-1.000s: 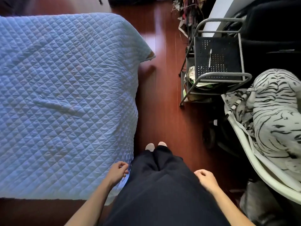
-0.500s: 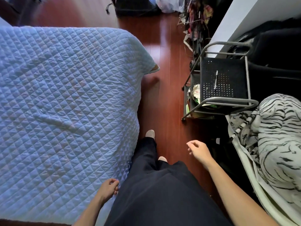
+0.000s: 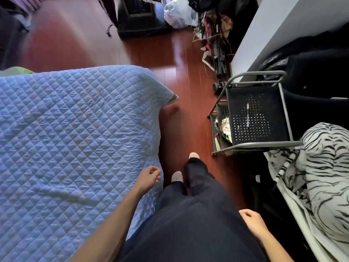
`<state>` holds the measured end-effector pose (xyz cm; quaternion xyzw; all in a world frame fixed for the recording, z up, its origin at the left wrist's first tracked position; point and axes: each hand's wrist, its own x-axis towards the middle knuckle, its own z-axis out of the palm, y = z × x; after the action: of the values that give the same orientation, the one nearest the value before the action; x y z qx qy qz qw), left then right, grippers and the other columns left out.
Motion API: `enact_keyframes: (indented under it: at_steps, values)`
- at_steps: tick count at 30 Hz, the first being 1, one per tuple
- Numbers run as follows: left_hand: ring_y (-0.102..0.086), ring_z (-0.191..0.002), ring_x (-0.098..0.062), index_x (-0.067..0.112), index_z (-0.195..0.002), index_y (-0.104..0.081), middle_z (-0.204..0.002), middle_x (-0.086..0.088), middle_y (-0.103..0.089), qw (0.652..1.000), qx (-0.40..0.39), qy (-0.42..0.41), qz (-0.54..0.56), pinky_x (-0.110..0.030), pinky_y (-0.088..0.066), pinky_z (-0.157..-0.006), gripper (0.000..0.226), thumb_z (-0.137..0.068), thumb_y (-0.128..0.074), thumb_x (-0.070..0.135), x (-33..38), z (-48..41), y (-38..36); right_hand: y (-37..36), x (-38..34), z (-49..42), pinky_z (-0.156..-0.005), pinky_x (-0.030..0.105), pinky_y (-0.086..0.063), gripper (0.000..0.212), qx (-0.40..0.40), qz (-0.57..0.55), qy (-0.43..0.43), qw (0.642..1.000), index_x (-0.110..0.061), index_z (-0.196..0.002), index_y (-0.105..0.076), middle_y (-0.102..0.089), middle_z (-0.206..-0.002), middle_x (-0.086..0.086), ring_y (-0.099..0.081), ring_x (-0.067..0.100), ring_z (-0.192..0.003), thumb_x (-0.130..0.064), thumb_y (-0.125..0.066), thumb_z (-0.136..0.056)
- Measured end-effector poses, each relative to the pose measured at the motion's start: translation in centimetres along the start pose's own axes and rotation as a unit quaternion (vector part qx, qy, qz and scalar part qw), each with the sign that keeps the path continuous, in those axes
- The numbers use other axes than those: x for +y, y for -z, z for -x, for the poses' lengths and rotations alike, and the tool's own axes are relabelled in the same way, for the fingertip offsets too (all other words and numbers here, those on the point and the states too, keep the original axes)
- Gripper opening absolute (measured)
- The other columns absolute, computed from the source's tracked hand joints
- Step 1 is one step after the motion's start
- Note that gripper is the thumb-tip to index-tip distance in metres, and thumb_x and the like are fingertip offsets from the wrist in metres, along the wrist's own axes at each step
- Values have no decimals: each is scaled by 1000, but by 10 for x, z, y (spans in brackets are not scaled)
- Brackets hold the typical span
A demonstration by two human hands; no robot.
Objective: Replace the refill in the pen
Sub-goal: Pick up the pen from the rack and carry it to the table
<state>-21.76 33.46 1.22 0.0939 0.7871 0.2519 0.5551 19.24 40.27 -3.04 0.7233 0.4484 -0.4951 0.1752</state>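
Black perforated cart shelf (image 3: 264,133) carries one pen (image 3: 247,115); left hand (image 3: 148,177) and right hand (image 3: 252,222) loosely curled, empty grip.

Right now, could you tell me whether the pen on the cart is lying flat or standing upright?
Lying flat. The pen rests lengthwise on the cart's perforated black top shelf, and neither hand touches it.
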Motion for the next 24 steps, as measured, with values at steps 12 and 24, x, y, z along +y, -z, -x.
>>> enact_keyframes:
  at_steps: [12, 24]
  values:
    - [-52, -59, -15, 3, -98, -64, -78, -11, -61, 993, 2, 51, -105, -19, -41, -50, 15, -103, -53, 12, 94, -67, 3, 64, -164, -82, -61, 30, -46, 20, -12, -88, 21, 996, -14, -86, -78, -73, -78, 7, -62, 19, -65, -12, -65, -101]
    - [-48, -56, -14, 16, -59, -54, -61, -2, -55, 932, -68, 22, -354, -26, -34, -54, 39, -96, -55, 8, 196, -136, 56, 101, -295, -117, -57, 25, -44, 18, 47, -237, 56, 969, -19, -89, -74, -72, -77, 3, -63, 15, -63, -20, -62, -103]
